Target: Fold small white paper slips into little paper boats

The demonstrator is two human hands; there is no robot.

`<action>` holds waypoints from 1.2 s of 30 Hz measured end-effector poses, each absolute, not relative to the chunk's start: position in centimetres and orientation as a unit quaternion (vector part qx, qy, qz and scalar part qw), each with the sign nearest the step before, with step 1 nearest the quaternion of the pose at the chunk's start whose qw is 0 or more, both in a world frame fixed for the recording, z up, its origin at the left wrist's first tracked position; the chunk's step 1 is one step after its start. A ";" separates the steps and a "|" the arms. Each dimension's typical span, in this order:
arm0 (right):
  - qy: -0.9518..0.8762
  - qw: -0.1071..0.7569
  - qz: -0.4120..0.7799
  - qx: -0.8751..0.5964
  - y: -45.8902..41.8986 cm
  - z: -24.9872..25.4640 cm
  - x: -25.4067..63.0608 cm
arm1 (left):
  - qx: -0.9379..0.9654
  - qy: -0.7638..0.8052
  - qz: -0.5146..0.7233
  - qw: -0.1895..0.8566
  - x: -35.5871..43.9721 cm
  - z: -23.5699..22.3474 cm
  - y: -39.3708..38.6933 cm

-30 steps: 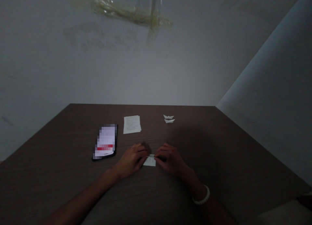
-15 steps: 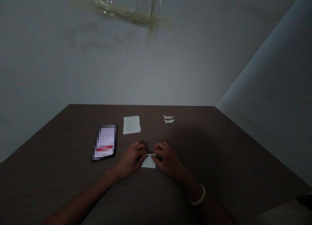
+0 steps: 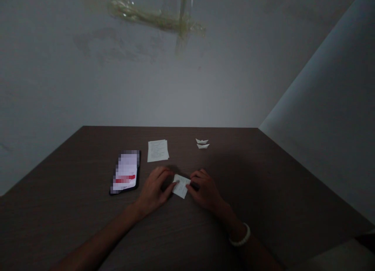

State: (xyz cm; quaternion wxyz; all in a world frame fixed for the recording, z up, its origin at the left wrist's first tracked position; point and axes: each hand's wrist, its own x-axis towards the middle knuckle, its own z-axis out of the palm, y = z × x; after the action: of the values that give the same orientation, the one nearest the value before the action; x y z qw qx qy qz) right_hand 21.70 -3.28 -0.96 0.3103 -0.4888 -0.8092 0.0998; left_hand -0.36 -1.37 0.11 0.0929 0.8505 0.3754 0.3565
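Note:
A small piece of printed white paper [image 3: 181,187] lies at a slant between my hands, just over the table. My left hand [image 3: 156,187] pinches its left edge, the thumb on top and the fingers curled behind. On the other side, my right hand [image 3: 203,188] grips the paper's right edge between thumb and fingers. A pale beaded bracelet [image 3: 242,239] circles my right wrist. Any folds on the paper's underside are hidden.
Beyond my hands stand two small folded paper boats [image 3: 202,144], one behind the other. A short stack of printed sheets [image 3: 158,150] lies left of them. Nearer on the left is a phone [image 3: 125,171] with a lit, blurred screen. The brown table [image 3: 73,161] meets a stained wall.
The paper, earlier bent up along its far edge, is now flatter and turned at an angle. My hands have moved slightly apart. The boats, sheets and phone stay put.

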 end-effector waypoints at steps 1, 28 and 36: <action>-0.803 0.318 0.097 -0.495 -3.2 -1.0 21.7 | 0.855 0.364 0.358 0.090 -0.4 0.3 -1.6; -0.740 0.365 0.090 -0.557 -3.0 -0.5 22.0 | 0.925 0.247 0.256 0.131 -0.2 0.2 -1.6; -0.747 0.351 0.093 -0.558 -3.0 -0.8 22.1 | 0.923 0.245 0.275 0.111 -0.3 0.1 -1.6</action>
State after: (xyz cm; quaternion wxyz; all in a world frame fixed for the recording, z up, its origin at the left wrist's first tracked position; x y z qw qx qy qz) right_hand 22.11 -3.00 -0.81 0.3506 -0.5576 -0.7467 0.0928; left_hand -0.30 -1.64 0.11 0.1115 0.9231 0.2452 0.2745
